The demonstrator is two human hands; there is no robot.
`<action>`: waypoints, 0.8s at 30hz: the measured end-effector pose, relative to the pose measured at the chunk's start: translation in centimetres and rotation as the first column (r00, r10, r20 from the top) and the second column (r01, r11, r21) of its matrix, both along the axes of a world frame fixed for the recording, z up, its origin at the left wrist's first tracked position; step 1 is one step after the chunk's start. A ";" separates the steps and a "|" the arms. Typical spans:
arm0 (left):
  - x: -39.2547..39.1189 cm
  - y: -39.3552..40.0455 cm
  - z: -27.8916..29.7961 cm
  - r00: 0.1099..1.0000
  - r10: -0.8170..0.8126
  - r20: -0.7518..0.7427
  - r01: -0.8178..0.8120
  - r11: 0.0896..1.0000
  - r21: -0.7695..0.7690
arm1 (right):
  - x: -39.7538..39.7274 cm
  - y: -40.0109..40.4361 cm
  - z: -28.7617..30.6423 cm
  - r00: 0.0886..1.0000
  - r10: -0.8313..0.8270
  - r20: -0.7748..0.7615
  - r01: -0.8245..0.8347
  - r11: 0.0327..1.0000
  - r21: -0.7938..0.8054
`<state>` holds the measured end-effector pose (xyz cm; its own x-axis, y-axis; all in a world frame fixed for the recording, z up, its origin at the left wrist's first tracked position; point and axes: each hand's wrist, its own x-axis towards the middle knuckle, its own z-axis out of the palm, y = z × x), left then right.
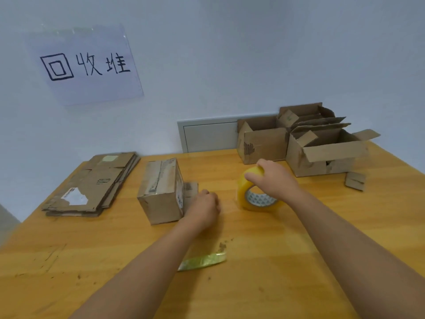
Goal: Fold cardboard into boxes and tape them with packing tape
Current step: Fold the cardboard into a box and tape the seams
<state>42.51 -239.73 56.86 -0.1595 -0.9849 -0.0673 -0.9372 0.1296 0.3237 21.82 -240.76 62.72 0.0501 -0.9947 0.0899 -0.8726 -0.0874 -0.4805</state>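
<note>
A folded brown cardboard box (161, 192) stands on the wooden table (287, 261), its top seam closed. One flap sticks out on its right side. My left hand (203, 207) is curled beside that flap, touching the box's right side; what the fingers hold is hidden. To the right, a roll of yellowish packing tape (249, 194) stands on edge on the table. My right hand (273, 180) grips it from above, fingers over the rim.
A stack of flattened cardboard (92, 185) lies at the left. Several open boxes (322, 148) stand at the back right against the wall, with a small cardboard scrap (355, 180) beside them. A crumpled strip of used tape (202, 261) lies near me.
</note>
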 end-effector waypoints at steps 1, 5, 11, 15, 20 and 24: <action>0.1 -0.1 -0.1 1.000 0.007 -0.017 -0.007 1.000 0.009 | -0.4 0.1 -0.2 1.000 -0.010 0.025 0.010 1.000 -0.011; 0.2 -0.2 0.1 0.999 -0.001 -0.046 0.001 1.000 0.019 | -1.2 0.5 0.3 0.994 -0.011 0.110 0.008 1.000 0.025; 0.6 0.4 -0.5 0.996 -0.061 -0.058 0.058 0.997 -0.043 | -0.7 0.5 1.9 0.996 0.018 -0.090 -0.020 1.000 -0.023; 0.5 0.6 -1.0 0.993 -0.108 0.037 0.112 0.988 -0.106 | 0.4 0.7 1.9 0.959 0.000 -0.282 0.003 1.000 0.011; 0.8 0.8 -1.0 0.989 -0.134 0.064 0.141 0.983 -0.116 | -0.7 0.2 2.0 0.963 -0.096 -0.252 0.109 0.993 0.036; 1.0 0.7 -1.1 0.990 -0.132 0.039 0.136 0.985 -0.109 | -1.6 0.4 2.0 0.994 -0.101 0.051 0.097 0.993 0.063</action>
